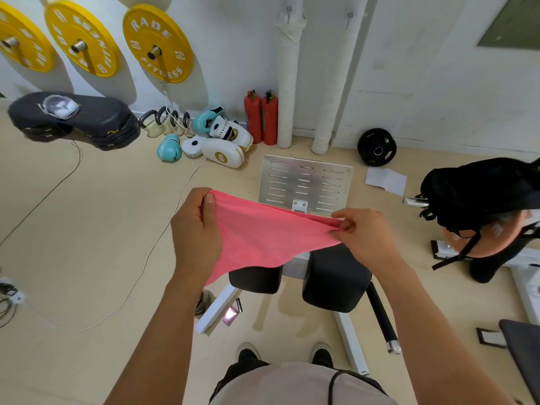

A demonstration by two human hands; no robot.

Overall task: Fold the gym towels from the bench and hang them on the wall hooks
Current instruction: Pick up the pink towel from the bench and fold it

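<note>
The left hand (196, 229) grips the upper left corner of a pink towel (257, 238), thumb pressed on the near face and fingers curled round the edge behind it. The right hand (365, 232) pinches the opposite end, where the cloth is bunched into a narrow gather between thumb and fingertips. The towel hangs in the air between the two hands, stretched along its top edge and sagging below into a loose point near the left wrist. It is held above the black pads (333, 279) of a piece of gym equipment, whose white frame (350, 340) runs along the floor toward the person's shoes (248, 350).

Just beyond the towel a slotted metal plate (304, 179) stands tilted at the far end of that frame. On the far wall above it, two small hooks are fixed, the left hook (289, 10) and the right hook (350, 16), each above a white wrapped pipe (287, 83).

Left of the pipes, two red fire extinguishers (261, 118) stand against the wall, with white and teal boxing gloves (216, 138) heaped beside them and a row of kettlebells (166, 124) further left. Three yellow weight plates (157, 43) hang on the wall above. A stack of black mats (76, 119) lies at far left. To the right, a black weight plate (377, 147) leans at the wall, and a black backpack (479, 194) rests on an orange ball.
</note>
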